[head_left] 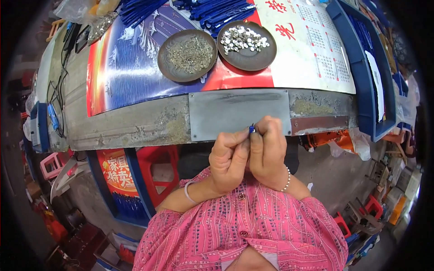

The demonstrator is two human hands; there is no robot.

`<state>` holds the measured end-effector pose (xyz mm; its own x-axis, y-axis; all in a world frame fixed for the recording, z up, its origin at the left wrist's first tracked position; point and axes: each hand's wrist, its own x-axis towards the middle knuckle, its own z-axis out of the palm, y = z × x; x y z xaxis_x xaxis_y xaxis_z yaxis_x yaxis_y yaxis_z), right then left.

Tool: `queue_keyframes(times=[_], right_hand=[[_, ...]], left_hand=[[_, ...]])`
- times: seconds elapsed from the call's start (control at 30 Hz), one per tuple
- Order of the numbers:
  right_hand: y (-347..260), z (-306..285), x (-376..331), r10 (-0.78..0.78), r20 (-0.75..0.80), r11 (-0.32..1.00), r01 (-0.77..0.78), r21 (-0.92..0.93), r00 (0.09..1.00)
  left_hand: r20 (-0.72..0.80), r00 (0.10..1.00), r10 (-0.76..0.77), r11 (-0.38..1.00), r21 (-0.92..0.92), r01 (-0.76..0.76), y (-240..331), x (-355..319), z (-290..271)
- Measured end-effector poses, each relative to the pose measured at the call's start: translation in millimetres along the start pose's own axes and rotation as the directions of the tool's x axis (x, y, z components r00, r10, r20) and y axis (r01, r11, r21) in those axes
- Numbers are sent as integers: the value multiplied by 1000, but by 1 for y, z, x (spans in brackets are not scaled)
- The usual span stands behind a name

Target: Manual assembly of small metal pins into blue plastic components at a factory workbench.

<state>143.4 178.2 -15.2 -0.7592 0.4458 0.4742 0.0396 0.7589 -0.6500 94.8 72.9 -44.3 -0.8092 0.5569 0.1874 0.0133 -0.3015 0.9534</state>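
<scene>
A pink button-front shirt point(194, 239) fills the lower centre of the frame, printed with dark and pale dotted vertical lines; its sleeves leave the forearms bare. Two round, ringed buttons point(244, 234) run down the middle. At the lower edge show a pale inner garment point(270, 259) and a thin necklace point(236, 260). The left hand point(228, 159) wears a smooth pale bangle point(186, 192) at its wrist, the right hand point(269, 151) a white beaded bracelet point(288, 178).

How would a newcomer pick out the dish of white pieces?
On the worktable, a poster lies beyond the grey plate at the near edge. On it, the right-hand round brown dish holds small white and silvery pieces; its brown neighbour holds thin metallic-looking pins.
</scene>
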Motion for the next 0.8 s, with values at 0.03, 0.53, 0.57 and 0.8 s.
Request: queue_keyframes(times=[0.03, 0.53, 0.57, 0.8], right_hand=[[0, -2, 0, 217, 118, 931, -241, 274, 969], [4, 13, -6, -43, -80, 994, 50, 95, 996], [2, 14, -6, -34, -64, 996, 39, 80, 997], [-4, 1, 2, 394, 223, 694, -448, 563, 892]], left_hand=[[-2, 1000, 12, 1000, 0, -12, 0, 1, 0], [7, 998, 64, 998, 5, -64, 0, -3, -4], [5, 998, 63, 998, 3, -63, -2, -3, -3], [0, 1000, 19, 998, -61, -19, -2, -2, -5]])
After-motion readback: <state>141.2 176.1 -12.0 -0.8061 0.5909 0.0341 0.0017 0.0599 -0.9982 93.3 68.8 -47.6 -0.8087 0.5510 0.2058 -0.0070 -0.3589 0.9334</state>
